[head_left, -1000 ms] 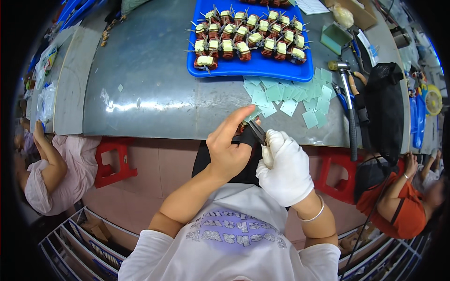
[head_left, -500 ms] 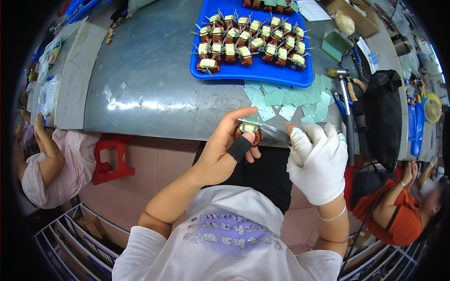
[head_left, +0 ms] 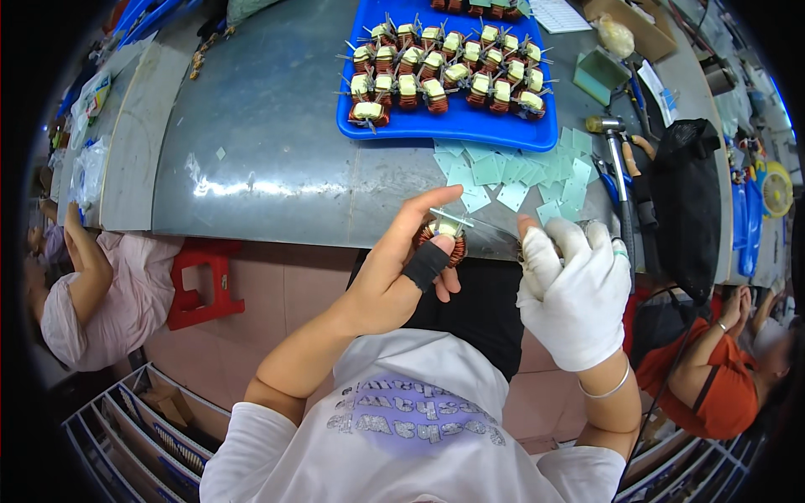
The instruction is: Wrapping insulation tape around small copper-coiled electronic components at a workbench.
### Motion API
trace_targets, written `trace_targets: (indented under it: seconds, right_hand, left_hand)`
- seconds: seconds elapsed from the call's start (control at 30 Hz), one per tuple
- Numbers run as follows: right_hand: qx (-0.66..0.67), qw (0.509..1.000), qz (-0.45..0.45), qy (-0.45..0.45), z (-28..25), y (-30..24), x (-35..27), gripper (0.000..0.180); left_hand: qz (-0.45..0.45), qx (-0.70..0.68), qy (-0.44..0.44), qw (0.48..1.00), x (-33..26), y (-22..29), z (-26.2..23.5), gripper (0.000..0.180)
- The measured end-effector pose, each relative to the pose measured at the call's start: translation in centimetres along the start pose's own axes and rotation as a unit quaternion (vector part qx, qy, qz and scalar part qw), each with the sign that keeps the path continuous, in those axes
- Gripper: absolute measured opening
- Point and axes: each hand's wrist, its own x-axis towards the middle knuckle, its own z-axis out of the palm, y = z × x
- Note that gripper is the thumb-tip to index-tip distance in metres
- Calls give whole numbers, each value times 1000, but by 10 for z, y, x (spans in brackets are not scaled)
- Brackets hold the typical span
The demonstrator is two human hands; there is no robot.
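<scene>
My left hand (head_left: pixel 394 272), bare with a black band round the thumb, is closed on a copper-wound coil (head_left: pixel 454 249) with a pale yellow core cover. A thin pale green plate (head_left: pixel 451 217) lies across the coil's top, beside my left forefinger. My right hand (head_left: pixel 574 293), in a white glove with a bare fingertip showing, is closed round a slim, pointed metal tool (head_left: pixel 501 238). The tool's shaft is blurred and reaches toward the coil; its grip is hidden in my glove, so its exact kind does not show.
A blue tray (head_left: pixel 444 130) of several wire-wound coils (head_left: pixel 366 111) stands beyond my hands. Loose green plates (head_left: pixel 511 194) lie in front of it. At right are a hammer (head_left: pixel 616 151) and a black bag (head_left: pixel 688 201). A red stool (head_left: pixel 201 285) and other people sit to either side.
My right hand has shifted slightly right, drawing the metal tool back from the coil. The plate on the coil now tilts differently; my left hand still holds the coil.
</scene>
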Motion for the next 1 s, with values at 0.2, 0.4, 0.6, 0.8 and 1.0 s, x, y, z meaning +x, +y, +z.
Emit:
trace_targets:
  seconds: [0.2, 0.4, 0.6, 0.8, 1.0]
  right_hand:
    - [29, 999, -22, -40, 3, 2, -4, 26]
    - [-10, 993, -96, -67, 1, 8, -5, 25]
    - [-10, 995, -93, -37, 8, 5, -6, 26]
    - [-10, 992, -113, -57, 2, 11, -22, 28]
    - [8, 997, -68, -39, 20, 6, -27, 31]
  left_hand:
    - [-39, 46, 23, 998, -2, 8, 7, 41]
    - [-36, 39, 42, 998, -3, 5, 11, 41]
    - [-7, -111, 120, 987, -2, -21, 25, 40]
    - [109, 16, 19, 994, 4, -22, 12, 36]
    - [-44, -48, 80, 995, 5, -8, 22, 29]
